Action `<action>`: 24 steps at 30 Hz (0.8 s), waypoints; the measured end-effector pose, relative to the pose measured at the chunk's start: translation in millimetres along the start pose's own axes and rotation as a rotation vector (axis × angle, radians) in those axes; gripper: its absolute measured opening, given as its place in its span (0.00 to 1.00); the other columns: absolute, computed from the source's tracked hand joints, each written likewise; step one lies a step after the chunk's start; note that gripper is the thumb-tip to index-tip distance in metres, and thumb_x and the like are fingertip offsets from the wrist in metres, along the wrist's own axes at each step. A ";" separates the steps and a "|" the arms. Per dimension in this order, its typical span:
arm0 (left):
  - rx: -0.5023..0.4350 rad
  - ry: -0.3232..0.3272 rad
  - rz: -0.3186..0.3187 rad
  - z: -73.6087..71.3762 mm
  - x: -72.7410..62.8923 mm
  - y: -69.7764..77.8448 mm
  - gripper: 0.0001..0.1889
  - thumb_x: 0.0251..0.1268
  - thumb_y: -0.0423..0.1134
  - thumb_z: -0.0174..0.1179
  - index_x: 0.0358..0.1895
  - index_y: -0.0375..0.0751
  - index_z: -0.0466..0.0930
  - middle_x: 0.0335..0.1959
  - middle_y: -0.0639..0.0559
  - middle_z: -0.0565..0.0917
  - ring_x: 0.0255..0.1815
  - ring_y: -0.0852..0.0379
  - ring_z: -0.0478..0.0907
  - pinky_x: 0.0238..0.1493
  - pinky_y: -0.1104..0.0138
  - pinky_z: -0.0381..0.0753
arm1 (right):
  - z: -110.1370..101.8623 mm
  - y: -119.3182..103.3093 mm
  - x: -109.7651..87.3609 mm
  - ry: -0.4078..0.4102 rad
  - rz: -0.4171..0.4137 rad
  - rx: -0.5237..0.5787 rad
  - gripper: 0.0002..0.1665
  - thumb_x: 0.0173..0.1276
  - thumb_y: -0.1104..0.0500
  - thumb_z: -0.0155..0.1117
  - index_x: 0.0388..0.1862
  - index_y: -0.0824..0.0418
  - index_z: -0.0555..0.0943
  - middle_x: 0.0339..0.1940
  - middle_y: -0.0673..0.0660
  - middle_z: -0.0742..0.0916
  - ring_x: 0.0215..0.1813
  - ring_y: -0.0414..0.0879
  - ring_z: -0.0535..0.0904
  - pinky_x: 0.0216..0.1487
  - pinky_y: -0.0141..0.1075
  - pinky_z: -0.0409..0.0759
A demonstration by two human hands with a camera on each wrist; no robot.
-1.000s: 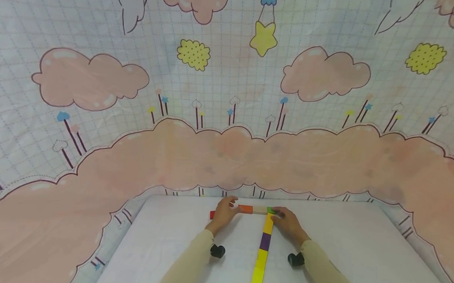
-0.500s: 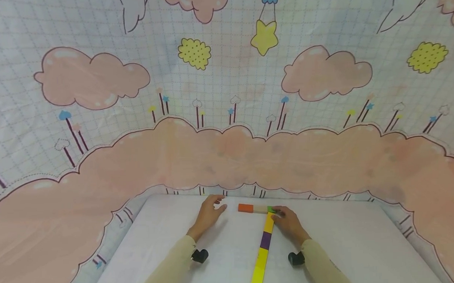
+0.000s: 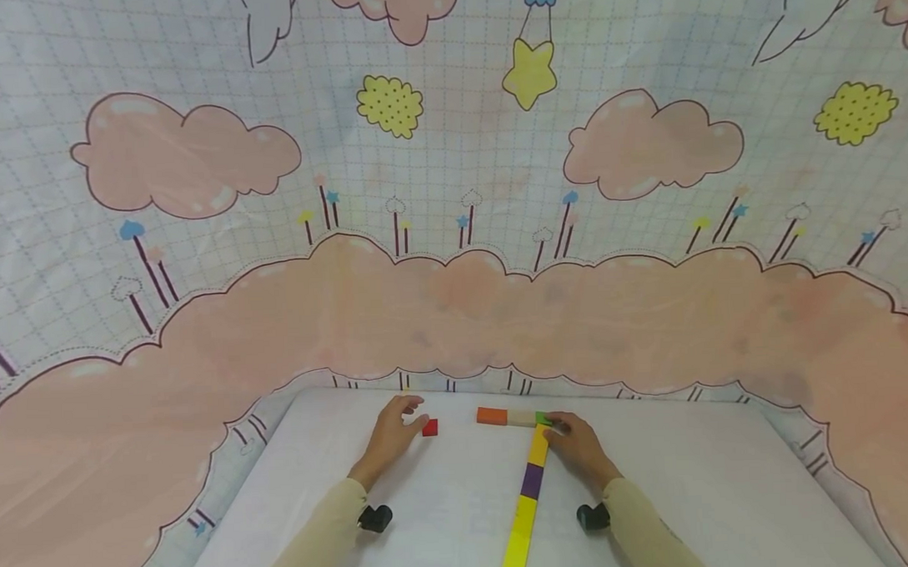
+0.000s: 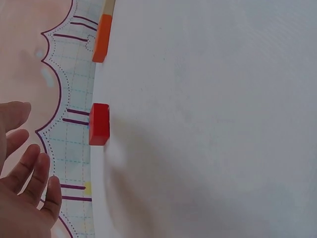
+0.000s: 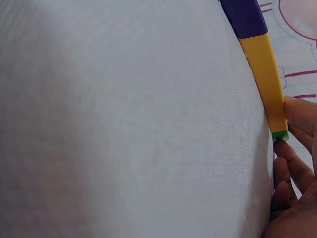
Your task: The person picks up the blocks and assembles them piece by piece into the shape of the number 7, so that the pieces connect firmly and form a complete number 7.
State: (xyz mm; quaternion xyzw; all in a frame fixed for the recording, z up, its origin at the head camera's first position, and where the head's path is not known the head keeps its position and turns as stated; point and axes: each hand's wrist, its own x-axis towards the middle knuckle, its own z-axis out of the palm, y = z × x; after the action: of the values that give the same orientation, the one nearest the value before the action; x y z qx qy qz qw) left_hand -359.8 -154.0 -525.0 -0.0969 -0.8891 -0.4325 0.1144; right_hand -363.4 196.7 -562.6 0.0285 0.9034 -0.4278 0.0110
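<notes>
My left hand (image 3: 390, 434) hovers beside a small red block (image 3: 430, 428), fingers spread and holding nothing. In the left wrist view this red block (image 4: 100, 124) stands apart from the fingertips. An orange block (image 3: 492, 416), a pale wooden block (image 3: 521, 418) and a green block (image 3: 540, 418) lie end to end in a row. My right hand (image 3: 582, 450) pinches the green block's end between thumb and index finger; its thumb also touches the adjoining yellow block (image 5: 265, 74). The fingers hide part of the green block.
A line of yellow and purple blocks (image 3: 532, 482) runs from the green block toward the near edge of the white table (image 3: 693, 475). A gap separates the red block from the orange one. Behind stands a cloud-patterned cloth backdrop (image 3: 455, 317).
My left hand has moved left, away from the orange block and past the red one, which now shows more fully. The right hand stays in place.
</notes>
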 end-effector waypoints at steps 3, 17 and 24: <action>-0.017 -0.023 -0.033 -1.9 0.4 -4.1 0.19 0.65 0.40 0.64 0.58 0.39 0.78 0.53 0.41 0.80 0.56 0.47 0.76 0.60 0.50 0.76 | 0.0 -1.0 0.1 -0.001 0.007 0.007 0.23 0.71 0.51 0.62 0.63 0.52 0.77 0.66 0.59 0.78 0.68 0.58 0.70 0.70 0.60 0.66; -0.050 -0.137 -0.223 -1.2 5.2 -15.6 0.22 0.66 0.42 0.64 0.61 0.40 0.77 0.56 0.42 0.80 0.62 0.41 0.73 0.63 0.48 0.74 | 0.4 1.5 1.4 0.004 -0.004 -0.001 0.23 0.71 0.52 0.62 0.63 0.53 0.77 0.66 0.60 0.78 0.68 0.59 0.71 0.70 0.60 0.66; -0.058 -0.168 -0.229 2.8 12.7 -21.7 0.23 0.63 0.40 0.66 0.60 0.40 0.77 0.55 0.42 0.80 0.62 0.41 0.72 0.64 0.46 0.71 | 0.1 1.4 2.2 0.008 -0.016 0.000 0.23 0.71 0.52 0.62 0.63 0.53 0.77 0.65 0.60 0.78 0.67 0.59 0.71 0.70 0.60 0.66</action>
State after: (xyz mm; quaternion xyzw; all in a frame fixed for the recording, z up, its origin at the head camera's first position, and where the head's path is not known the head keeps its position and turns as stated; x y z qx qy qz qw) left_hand -378.1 -164.0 -539.2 -0.0341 -0.8879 -0.4586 -0.0132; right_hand -365.5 197.6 -563.9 0.0231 0.9037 -0.4276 0.0039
